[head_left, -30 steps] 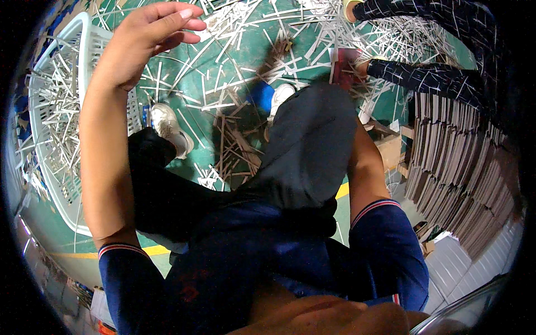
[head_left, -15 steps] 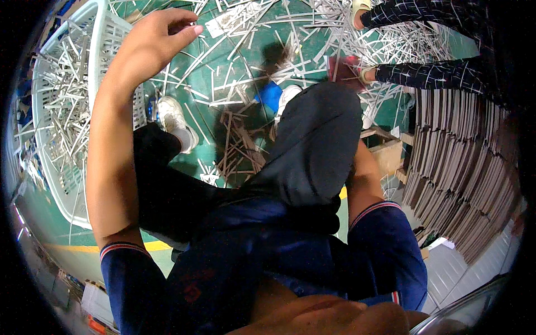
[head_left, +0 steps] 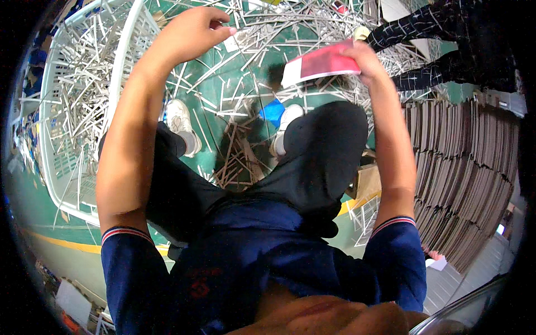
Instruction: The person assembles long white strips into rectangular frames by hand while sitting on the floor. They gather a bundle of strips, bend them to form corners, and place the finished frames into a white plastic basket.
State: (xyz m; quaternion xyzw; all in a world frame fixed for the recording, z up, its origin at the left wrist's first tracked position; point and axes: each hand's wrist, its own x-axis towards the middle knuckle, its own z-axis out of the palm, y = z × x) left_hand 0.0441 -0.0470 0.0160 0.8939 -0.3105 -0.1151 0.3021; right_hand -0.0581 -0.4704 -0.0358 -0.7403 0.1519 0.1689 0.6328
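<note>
Over the far floor, my right hand (head_left: 365, 60) grips the edge of a flat, red-pink sheet (head_left: 329, 62) with a white end. It looks like thin board or a flat carton, slightly blurred and tilted. My left hand (head_left: 192, 34) is held out beside a light-coloured plastic basket (head_left: 120, 61). Its thumb stands apart from the loosely curled fingers, and nothing shows between them.
Thin pale strips (head_left: 262, 53) litter the green floor, and many more fill the basket. A tall stack of grey-brown sheets (head_left: 458, 178) stands at the right. Another person's legs in checked trousers (head_left: 416, 28) are at the far right. A blue scrap (head_left: 272, 113) lies by my shoe.
My right hand has come up from beside my knee and now holds the red-pink sheet. My left hand appears slightly farther right, still beside the basket.
</note>
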